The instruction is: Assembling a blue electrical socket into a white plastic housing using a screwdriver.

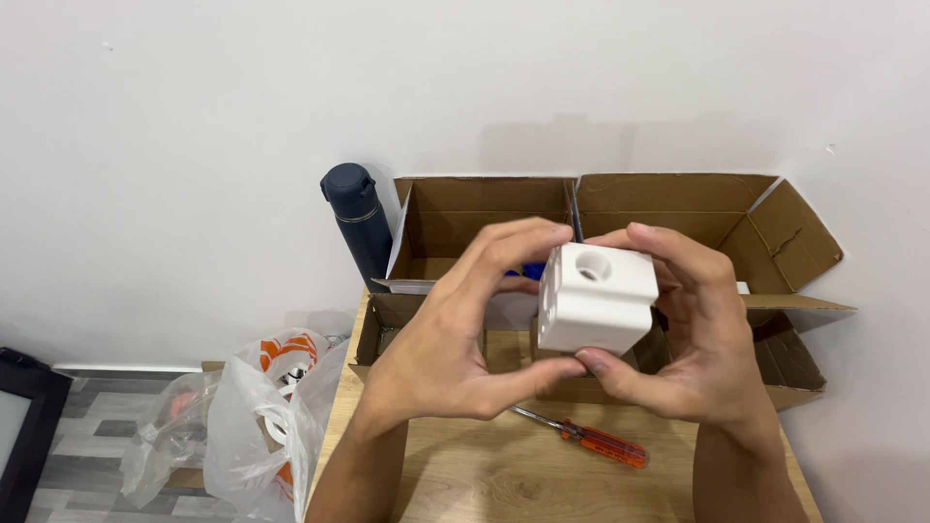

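I hold a white plastic cube-shaped block with a round hole in its top face, raised above the wooden table. My left hand grips its left side, fingers over the top edge and thumb under the bottom. My right hand wraps its right side, with fingertips on top and thumb beneath. Both hands meet under the block.
Two open cardboard boxes stand against the white wall behind my hands. A dark blue bottle stands to their left. An orange-handled screwdriver lies on the table. A white plastic bag sits on the floor at left.
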